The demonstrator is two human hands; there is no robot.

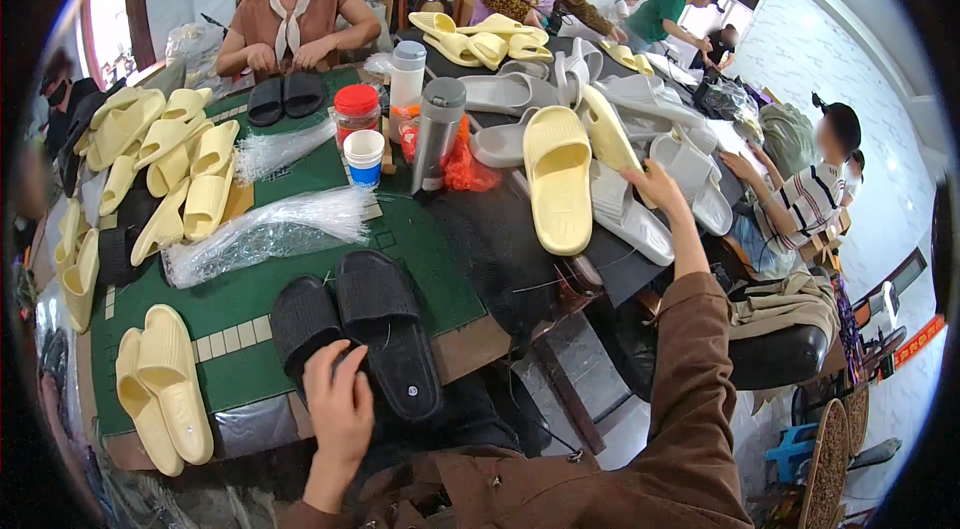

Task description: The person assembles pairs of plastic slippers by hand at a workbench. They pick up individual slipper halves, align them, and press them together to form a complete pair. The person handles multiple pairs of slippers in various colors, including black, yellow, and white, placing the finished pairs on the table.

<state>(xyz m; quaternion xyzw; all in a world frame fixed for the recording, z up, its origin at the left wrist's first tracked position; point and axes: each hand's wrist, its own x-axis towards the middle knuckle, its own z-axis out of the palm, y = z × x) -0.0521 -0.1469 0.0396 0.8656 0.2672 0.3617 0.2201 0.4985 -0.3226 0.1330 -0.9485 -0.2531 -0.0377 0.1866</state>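
Observation:
A pair of black slide slippers lies at the near edge of the table: a left one (301, 326) and a right one (392, 349). My left hand (340, 407) is at the left slipper's near end, fingers curved and apart, gripping nothing. Out to the right, my right hand (662, 191) pinches the lower end of a pale yellow slipper (604, 127), which is tilted on its side. Its neighbour, another yellow slipper (558, 184), rests sole down just left of it. Grey slippers (628, 214) lie beneath and around them.
Bundles of clear plastic ties (275, 234) lie on the green mat (425, 274). A paper cup (363, 159), a red-lidded jar (357, 112) and a steel flask (438, 134) stand mid-table. Yellow slippers (165, 381) sit at left. Several people work around the tables.

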